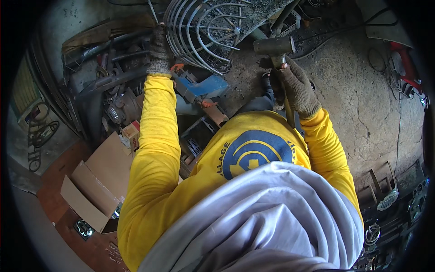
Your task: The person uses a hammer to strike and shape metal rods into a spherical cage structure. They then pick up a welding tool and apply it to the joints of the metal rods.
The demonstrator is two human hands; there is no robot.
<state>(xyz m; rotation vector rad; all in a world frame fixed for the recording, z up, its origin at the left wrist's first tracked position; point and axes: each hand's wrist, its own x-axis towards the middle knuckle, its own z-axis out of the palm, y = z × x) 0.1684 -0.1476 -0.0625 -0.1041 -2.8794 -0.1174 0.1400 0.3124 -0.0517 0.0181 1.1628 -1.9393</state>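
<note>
The person stands bent over the work in a yellow long-sleeved shirt, with a pale grey cloth filling the lower middle of the frame. Near the top centre, the gloved right hand [297, 88] is clenched around the wooden handle of a hammer [273, 46], whose dark metal head sits just above the glove, over the cracked concrete floor [362, 104]. At the upper left, the gloved left hand [159, 50] is pressed against the rim of a round wire guard [204, 31] made of curved grey rods; I cannot tell whether the fingers close around a rod or only rest on it. The guard lies at the top centre, just left of the hammer head.

Below the guard, close to the left forearm, sits a blue power tool [201, 87] with orange parts. Left of that arm a heap of dark metal scrap [106, 77] and pipes crowds the space. In the lower left an opened cardboard box [97, 181] lies flat. At the far right edge there is a red tool [405, 63] with loose cables.
</note>
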